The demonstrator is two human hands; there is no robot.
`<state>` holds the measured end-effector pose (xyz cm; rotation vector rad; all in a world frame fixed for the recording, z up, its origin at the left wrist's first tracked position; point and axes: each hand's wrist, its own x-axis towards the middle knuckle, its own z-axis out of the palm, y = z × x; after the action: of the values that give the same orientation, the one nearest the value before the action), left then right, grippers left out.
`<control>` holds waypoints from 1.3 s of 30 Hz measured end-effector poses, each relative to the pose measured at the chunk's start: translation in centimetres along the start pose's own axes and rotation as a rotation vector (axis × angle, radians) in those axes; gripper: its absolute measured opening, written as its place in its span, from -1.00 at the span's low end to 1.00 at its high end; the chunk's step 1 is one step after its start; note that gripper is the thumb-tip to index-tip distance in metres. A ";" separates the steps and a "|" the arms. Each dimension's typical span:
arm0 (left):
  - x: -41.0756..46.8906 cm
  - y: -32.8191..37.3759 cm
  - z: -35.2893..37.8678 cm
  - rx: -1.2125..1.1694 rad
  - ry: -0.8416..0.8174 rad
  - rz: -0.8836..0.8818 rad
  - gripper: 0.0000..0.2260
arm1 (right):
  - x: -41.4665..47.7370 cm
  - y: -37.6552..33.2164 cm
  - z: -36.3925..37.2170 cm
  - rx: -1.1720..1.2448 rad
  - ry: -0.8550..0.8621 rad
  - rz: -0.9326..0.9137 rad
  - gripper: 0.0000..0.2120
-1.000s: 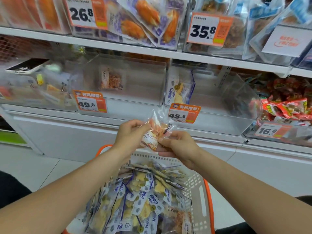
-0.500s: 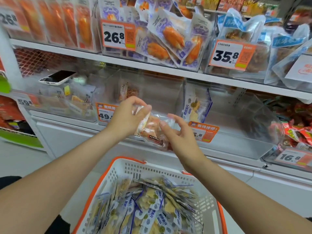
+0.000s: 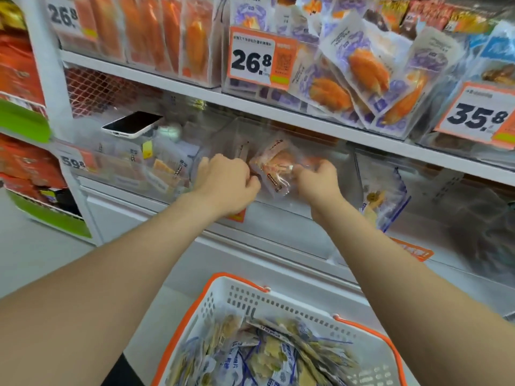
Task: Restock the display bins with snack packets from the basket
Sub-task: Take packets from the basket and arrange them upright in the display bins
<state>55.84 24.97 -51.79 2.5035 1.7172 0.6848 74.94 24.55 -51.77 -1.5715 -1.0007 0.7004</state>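
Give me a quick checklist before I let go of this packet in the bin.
1. Snack packet past the clear bin's front wall: ok.
2. Right hand pinching the packet's right edge: ok.
3. Left hand gripping it: cannot tell; its fingers curl at the left edge.
4. Packet resting on the bin floor: not ok, held above it.
5. Same product already in this bin: cannot tell, too blurred.
6. Basket has more stock: ok.

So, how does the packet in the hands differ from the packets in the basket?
The held packet shows orange-pink contents in clear wrap; the basket packets show yellowish pieces with blue print. The held packet is raised, pinched by the left hand and right hand; the basket packets lie piled. Both are small sealed packs.
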 end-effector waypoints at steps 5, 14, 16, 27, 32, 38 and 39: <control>0.8 -1.5 0.9 0.050 -0.248 0.215 -0.39 | 3.9 1.1 3.4 -0.342 -0.152 -0.070 -0.81; 2.1 -1.4 2.0 0.225 -0.265 0.293 -0.50 | 7.7 0.0 9.3 -0.579 -0.130 -0.084 -0.85; 2.2 -1.4 2.0 0.231 -0.279 0.298 -0.49 | 8.2 -0.1 9.7 -0.600 -0.072 -0.075 -0.92; 2.0 -1.4 2.0 0.260 -0.282 0.269 -0.48 | 8.1 0.7 9.2 -0.623 -0.124 0.049 -0.11; 1.3 -0.6 1.0 0.278 -0.310 0.191 -0.51 | 5.5 -0.8 7.9 -0.640 -0.282 -0.028 -0.19; 0.2 0.8 0.4 0.242 -0.311 0.112 -0.51 | 2.1 -2.0 5.2 -0.690 -0.383 -0.179 -0.72; 0.1 1.0 0.4 0.231 -0.300 0.101 -0.51 | 1.8 -1.8 4.9 -0.678 -0.359 -0.190 -0.75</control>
<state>56.91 24.72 -51.85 2.6855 1.6527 0.1049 71.19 28.59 -51.02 -1.9196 -1.7631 0.5450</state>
